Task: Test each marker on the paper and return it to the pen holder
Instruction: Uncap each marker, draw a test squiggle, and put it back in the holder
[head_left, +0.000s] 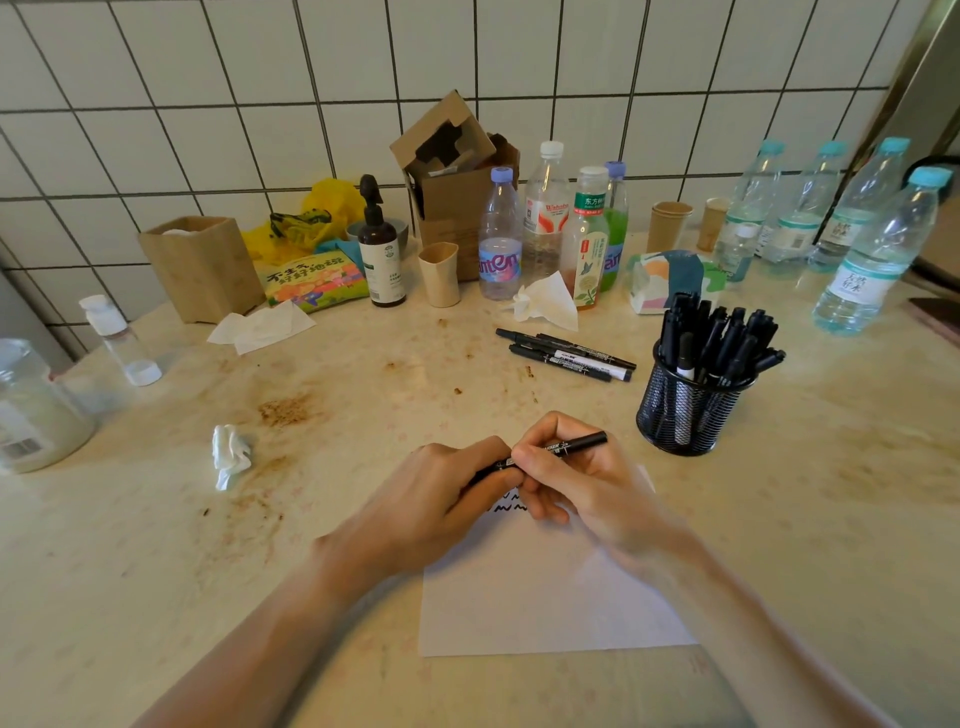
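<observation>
Both my hands hold one black marker (574, 443) just above the white paper (545, 597). My left hand (431, 504) grips its left end, which is hidden in my fingers. My right hand (582, 486) pinches the barrel, whose right end sticks out toward the holder. Black squiggles (506, 504) show on the paper under my fingers. The black mesh pen holder (688, 405), full of several black markers, stands to the right. A few loose markers (566, 356) lie on the counter behind the paper.
A crumpled tissue (231, 454) lies left of the paper. Bottles (498, 239), paper cups (440, 273), a cardboard box (452, 182), a pump bottle (382, 249) and a tissue pack (670, 278) line the tiled wall. More water bottles (872, 254) stand at the far right, a jar (31, 410) at the left edge.
</observation>
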